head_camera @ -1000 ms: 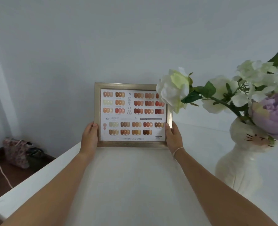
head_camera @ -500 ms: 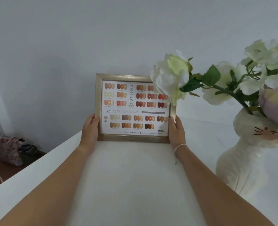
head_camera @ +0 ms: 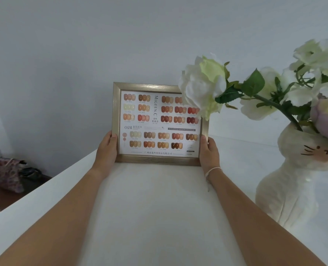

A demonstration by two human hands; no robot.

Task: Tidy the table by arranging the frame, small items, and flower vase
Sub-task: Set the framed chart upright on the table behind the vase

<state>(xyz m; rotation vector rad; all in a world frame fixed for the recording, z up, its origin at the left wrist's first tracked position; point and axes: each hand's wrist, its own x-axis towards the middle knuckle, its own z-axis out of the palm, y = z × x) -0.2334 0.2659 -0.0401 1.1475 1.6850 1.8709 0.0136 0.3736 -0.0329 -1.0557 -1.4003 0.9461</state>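
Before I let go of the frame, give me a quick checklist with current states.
1. Both hands on frame: left hand and right hand hold its lower sides: ok.
2. Frame upright, facing viewer: ok.
3. Bottom edge resting on table: cannot tell.
4. Rear stand open: cannot tell, hidden.
5. Clear of flower: not ok, a bloom overlaps the upper right corner.
6. Vase upright: ok.

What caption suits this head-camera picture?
Both hands, left and right, hold a framed colour chart upright on the table beside a cat-faced flower vase.
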